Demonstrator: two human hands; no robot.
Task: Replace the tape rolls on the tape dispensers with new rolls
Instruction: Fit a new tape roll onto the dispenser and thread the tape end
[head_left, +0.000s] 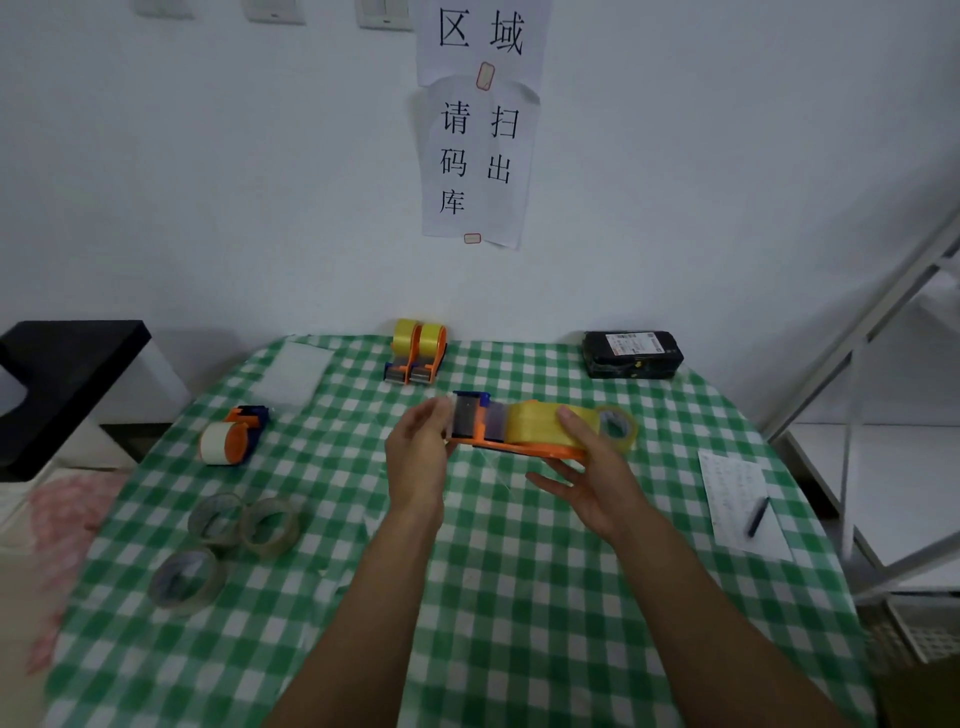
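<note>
Left hand (421, 447): fingers pinch dispenser (470, 423) blade end.
Right hand (597, 478): fingers wrap yellow roll (535, 423).
Clear rolls (244, 525): desk (519, 597), 8 o'clock.

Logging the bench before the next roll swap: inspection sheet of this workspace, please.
Surface: green-checked tablecloth, lying flat.
Job's things: held tape dispenser carrying a yellow roll; two yellow-roll dispensers at back; white-roll dispenser at left; three clear tape rolls front left; another clear roll beyond the right hand.
Clutter: black parcel; paper sheet with a pen on it.
Grippers: left hand holds the cutter end; right hand grips the roll end.
Cables: nothing seen.
Surroundings: wall notices; metal shelving at right; black furniture at left.
</note>
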